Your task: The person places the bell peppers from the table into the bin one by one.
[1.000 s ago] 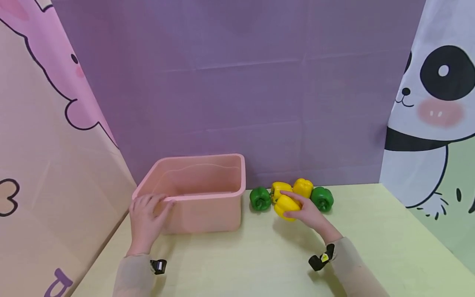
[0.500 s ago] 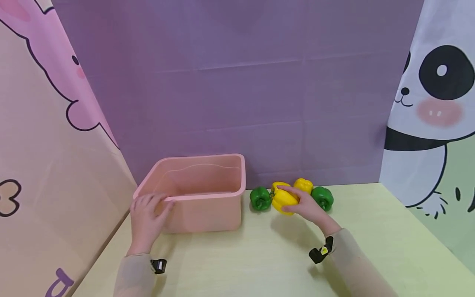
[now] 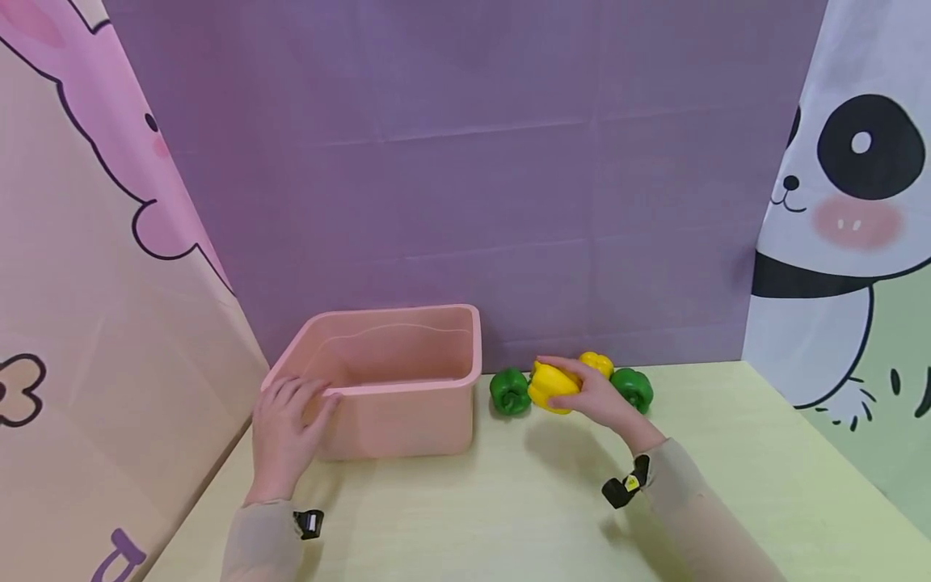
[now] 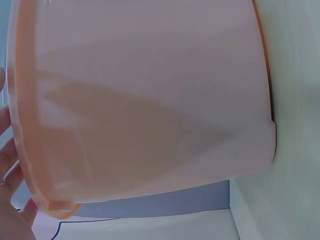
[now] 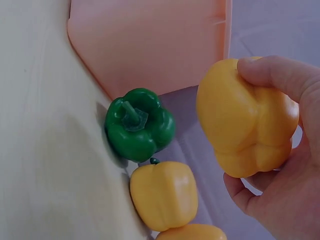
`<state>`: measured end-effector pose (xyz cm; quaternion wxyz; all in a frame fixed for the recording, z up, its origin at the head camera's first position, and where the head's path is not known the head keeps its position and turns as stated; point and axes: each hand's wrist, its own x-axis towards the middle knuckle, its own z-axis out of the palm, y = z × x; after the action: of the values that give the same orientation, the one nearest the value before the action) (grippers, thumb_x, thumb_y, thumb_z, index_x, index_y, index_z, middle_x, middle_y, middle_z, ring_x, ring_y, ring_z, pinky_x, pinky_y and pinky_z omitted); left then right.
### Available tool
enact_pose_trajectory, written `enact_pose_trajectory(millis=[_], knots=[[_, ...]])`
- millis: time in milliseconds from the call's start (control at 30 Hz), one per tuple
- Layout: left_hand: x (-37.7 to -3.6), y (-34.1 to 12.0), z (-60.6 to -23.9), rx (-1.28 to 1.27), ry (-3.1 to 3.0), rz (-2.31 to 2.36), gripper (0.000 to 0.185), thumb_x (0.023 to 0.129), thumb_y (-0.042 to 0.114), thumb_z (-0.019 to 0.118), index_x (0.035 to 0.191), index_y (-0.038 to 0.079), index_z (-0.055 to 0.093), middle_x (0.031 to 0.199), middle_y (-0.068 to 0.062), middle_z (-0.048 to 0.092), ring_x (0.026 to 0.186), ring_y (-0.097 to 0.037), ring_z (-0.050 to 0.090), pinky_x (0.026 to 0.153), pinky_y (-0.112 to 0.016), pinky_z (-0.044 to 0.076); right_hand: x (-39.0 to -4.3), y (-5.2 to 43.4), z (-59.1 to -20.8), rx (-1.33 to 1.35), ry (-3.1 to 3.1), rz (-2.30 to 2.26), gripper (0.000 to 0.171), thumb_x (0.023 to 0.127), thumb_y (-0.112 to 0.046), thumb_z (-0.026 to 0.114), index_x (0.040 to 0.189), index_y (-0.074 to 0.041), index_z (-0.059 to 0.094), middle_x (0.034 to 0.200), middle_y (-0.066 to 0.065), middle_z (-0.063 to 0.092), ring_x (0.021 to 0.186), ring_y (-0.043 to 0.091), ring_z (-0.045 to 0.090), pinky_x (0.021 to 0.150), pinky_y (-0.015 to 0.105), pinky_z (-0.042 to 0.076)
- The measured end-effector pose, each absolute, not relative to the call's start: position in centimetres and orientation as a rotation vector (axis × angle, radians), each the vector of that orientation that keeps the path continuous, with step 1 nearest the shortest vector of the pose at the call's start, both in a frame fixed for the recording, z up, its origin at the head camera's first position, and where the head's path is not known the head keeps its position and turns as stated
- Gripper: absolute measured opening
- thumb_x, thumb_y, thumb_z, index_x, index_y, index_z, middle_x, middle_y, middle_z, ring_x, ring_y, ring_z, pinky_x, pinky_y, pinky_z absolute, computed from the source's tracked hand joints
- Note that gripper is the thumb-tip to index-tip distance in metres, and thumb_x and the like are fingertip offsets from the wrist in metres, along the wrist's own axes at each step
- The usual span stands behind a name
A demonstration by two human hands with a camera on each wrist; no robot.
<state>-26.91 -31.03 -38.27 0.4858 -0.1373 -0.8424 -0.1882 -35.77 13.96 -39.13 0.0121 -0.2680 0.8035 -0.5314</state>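
Note:
In the head view my left hand [image 3: 284,436] grips the front rim of a pink plastic bin [image 3: 407,420], near its left corner. My right hand [image 3: 600,400] holds a yellow bell pepper [image 3: 549,390] between thumb and fingers. The right wrist view shows that pepper [image 5: 245,120] raised off the table. Below it lie a green bell pepper [image 5: 140,125] close to the bin, a yellow bell pepper [image 5: 164,195] beside it, and part of another yellow one [image 5: 192,233]. A second green bell pepper [image 3: 631,390] lies behind my right wrist in the head view.
The bin stands on a pale table [image 3: 465,517] against a purple cloth backdrop [image 3: 465,186]. Printed cloth panels rise at both sides, a panda panel [image 3: 858,242] on the right. A black wrist camera [image 3: 625,483] sits on the right forearm.
My right hand has moved a little to the left and away from me with the yellow bell pepper, now hiding the yellow one behind it. My left hand has stayed on the bin rim.

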Motion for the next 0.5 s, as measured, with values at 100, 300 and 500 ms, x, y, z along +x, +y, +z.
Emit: enact_pose_trajectory(millis=[100,300,500], knots=[[-26.8,-31.1,-38.2,-0.324,-2.040,-0.452,0.028,0.079,0.022,0.077,0.102,0.007,0.071,0.100,-0.013,0.068,0.111,-0.039,0.051,0.096,-0.056,0.031,-35.8,13.8,-38.7,-0.843,2.511,-1.643,0.066,0.084,-0.009,0.073,0.144,-0.013,0.047,0.137,0.013,0.048,0.103,0.030,0.050,0.084,0.038,0.047],[-26.6,-31.2,-38.2,-0.273,-2.087,-0.467,0.029,0.081,0.023,0.076,0.104,0.007,0.071,0.104,-0.013,0.067,0.112,-0.037,0.050,0.098,-0.056,0.029,-35.8,13.4,-37.7,-0.864,2.552,-1.606,0.065,0.083,-0.012,0.075,0.142,-0.017,0.049,0.138,0.012,0.048,0.104,0.030,0.050,0.086,0.038,0.046],[-26.5,-31.3,-38.3,-0.246,-2.123,-0.506,0.027,0.084,0.023,0.074,0.106,0.008,0.071,0.106,-0.014,0.065,0.107,-0.035,0.052,0.100,-0.059,0.026,-36.0,13.1,-37.0,-0.888,2.567,-1.590,0.065,0.081,-0.014,0.076,0.141,-0.018,0.051,0.138,0.010,0.050,0.105,0.029,0.051,0.087,0.039,0.045]])
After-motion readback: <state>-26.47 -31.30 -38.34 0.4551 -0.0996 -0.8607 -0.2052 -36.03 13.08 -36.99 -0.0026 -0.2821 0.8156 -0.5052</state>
